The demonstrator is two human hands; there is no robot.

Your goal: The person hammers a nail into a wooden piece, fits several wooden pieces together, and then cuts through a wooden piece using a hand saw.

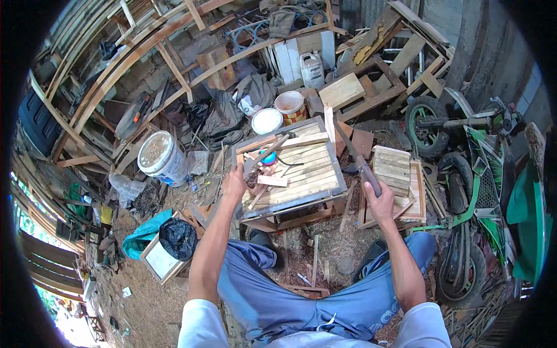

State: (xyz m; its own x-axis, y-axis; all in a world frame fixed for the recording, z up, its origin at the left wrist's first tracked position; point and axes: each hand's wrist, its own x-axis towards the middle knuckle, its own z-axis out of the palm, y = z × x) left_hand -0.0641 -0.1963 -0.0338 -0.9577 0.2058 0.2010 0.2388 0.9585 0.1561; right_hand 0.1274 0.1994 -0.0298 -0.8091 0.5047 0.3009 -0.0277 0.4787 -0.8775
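You sat with your knees apart in front of a low work table [325, 194] topped with wooden slats, set in a steel-looking frame. Your left hand [235, 181] rested at the table's near left corner, fingers curled around the lower end of a long wooden strip [262, 156] that slanted up and to the right across the slats; the hold looked closed, though the fingertips were too small to make out clearly. Your right hand [380, 203] was wrapped fully around the handle of a machete [353, 152], its blade pointing up and away from you along the table's right edge. A short wooden block [272, 181] lay on the slats just beside the strip, and something small and blue [268, 158] sat near the middle of the top. To the right of your machete hand, a stack of cut slats [392, 168] rested on a wooden frame. Beyond the table stood a white bucket [162, 158], a paint tin with a white lid [267, 122] and a second open tin [290, 106]. A green motorbike [481, 174] lay further right.
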